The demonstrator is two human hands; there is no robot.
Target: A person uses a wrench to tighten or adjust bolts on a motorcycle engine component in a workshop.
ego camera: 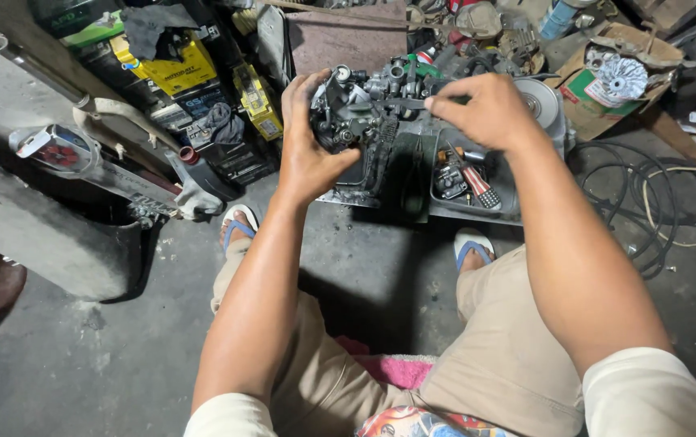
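Grimy metal engine part (364,113) held up over the metal tray (502,212), long axis running left to right. Left hand (307,142) clamped around its left end; right hand (485,109) pinching a dark tool (412,103) at its top right. Below, bare concrete floor (105,364); far left, stacked batteries (178,69); right, coiled cables (655,202).
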